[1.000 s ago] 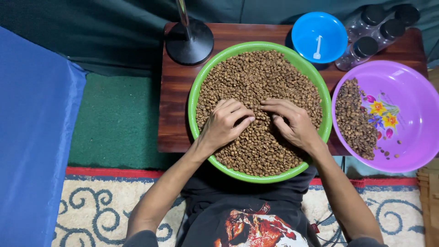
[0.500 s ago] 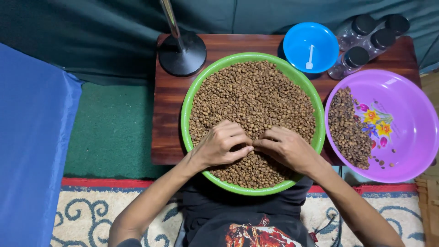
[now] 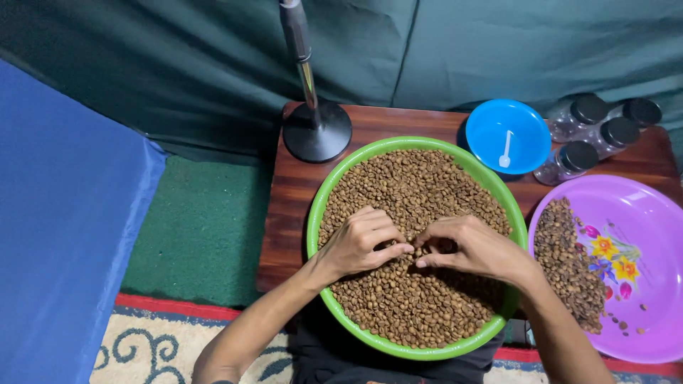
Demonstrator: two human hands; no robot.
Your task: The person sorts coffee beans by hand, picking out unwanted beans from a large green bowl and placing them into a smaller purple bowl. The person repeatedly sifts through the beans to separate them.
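Two bare forearms, sleeveless up to the lower frame edge. Left hand (image 3: 363, 242) and right hand (image 3: 473, 247) bare: no gloves, rings, watch or wristbands visible. Short fingernails. Dark garment, black or near black, covering the torso at the bottom edge; print not legible here.

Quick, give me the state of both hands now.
Left hand: fingers curled, resting on the brown beans in the round green plastic bowl; any grip cannot be told.
Right hand: same, fingertips pinched together.
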